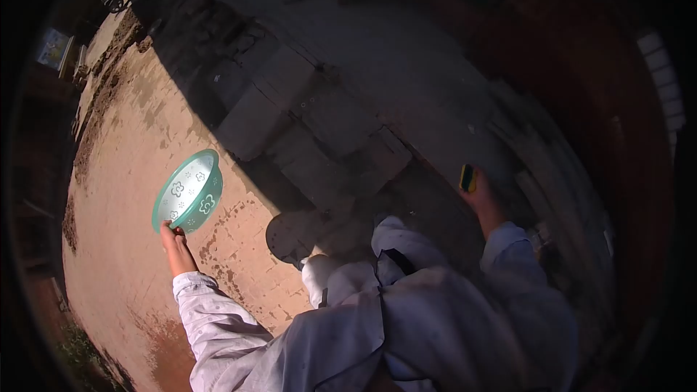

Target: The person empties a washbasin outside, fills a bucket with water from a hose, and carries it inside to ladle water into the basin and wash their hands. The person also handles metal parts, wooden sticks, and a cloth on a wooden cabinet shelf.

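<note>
Sunlit paving meets deep shadow across the ground, damp patches dotting the bright side. Out in the light, the left hand grips the green basin by its rim, tilted, flower-patterned! Over in the shade, the right hand clasps a yellow-and-dark sponge.

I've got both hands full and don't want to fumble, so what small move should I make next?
Probably bring your right hand, holding the sponge, in toward the green basin. Your left hand grips the basin by its rim, tilted and out to the side, while the sponge is well apart from it.
</note>
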Available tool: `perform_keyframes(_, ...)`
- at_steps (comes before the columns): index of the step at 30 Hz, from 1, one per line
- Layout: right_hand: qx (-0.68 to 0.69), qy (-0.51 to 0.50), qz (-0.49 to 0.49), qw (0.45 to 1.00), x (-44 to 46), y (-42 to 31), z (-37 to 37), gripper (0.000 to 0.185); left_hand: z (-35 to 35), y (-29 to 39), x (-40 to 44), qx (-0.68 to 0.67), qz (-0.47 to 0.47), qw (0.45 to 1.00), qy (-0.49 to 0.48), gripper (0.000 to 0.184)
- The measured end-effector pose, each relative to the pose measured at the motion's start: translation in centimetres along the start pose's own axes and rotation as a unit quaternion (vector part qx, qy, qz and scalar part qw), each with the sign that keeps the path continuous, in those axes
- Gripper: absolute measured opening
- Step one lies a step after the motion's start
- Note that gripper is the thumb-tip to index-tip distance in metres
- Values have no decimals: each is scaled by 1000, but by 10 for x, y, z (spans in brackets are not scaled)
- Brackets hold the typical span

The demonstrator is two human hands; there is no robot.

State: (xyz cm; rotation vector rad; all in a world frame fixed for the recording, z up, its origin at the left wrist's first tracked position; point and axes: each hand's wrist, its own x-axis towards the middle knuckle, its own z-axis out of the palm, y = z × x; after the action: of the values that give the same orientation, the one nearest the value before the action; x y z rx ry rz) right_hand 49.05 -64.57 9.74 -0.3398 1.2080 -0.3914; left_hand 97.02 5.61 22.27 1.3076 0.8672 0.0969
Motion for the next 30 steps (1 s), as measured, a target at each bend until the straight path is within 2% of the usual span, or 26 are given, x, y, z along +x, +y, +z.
perform_keyframes(2,-1,16,-17,1000,-1,-36,-20,22,33,-20,-29,12,29,1000,0,13)
perform_keyframes(3,14,14,-24,1000,3,-51,-33,22,42,-30,-28,11,44,998,-33,13)
perform_keyframes(5,47,11,-36,998,11,-65,-55,21,66,-36,-32,-9,4,998,-59,12)
perform_keyframes(7,36,65,-35,997,-6,-73,-50,21,91,-34,-35,-19,-32,996,-78,14)
perform_keyframes(8,38,97,-36,994,-15,-76,-45,21,100,-37,-9,-21,-17,991,-128,12)
perform_keyframes(9,56,56,-37,996,-7,-71,-55,22,128,-37,-86,-41,78,970,-226,13)
perform_keyframes(10,76,18,-43,996,12,-62,-68,22,143,-31,-66,64,43,977,-201,16)
perform_keyframes(11,77,39,-31,996,40,-51,-87,26,164,-29,-34,68,12,980,-186,17)
perform_keyframes(12,84,21,-41,995,48,-43,-91,28,197,-30,-61,45,43,988,-138,14)
perform_keyframes(13,101,121,-5,987,33,-48,-74,27,219,-35,-1,54,31,982,-176,13)
perform_keyframes(14,135,136,-9,981,39,-44,-73,27,251,-34,-21,66,60,982,-165,16)
perform_keyframes(15,170,150,-11,974,50,-32,-84,27,276,-34,63,67,21,973,-219,17)
perform_keyframes(16,187,193,-11,963,50,-28,-84,27,314,-35,6,108,50,981,-154,17)
perform_keyframes(17,187,250,-5,950,35,-29,-79,27,355,-34,-109,152,74,982,-87,17)
perform_keyframes(20,194,365,24,910,-5,-18,-63,28,458,-50,-99,193,93,963,-165,17)
perform_keyframes(23,205,390,24,897,-14,25,-78,32,557,-60,-120,234,91,937,-245,16)
perform_keyframes(25,-57,428,-93,897,-36,62,-78,32,615,-73,-148,262,92,913,-299,16)
perform_keyframes(27,-152,426,-150,879,-44,110,-95,31,659,-92,-182,287,92,885,-355,16)
perform_keyframes(28,-115,417,-166,886,-33,135,-112,31,676,-101,-200,294,93,871,-382,16)
perform_keyframes(30,80,391,-128,908,-32,164,-134,32,696,-123,-241,300,91,844,-436,16)
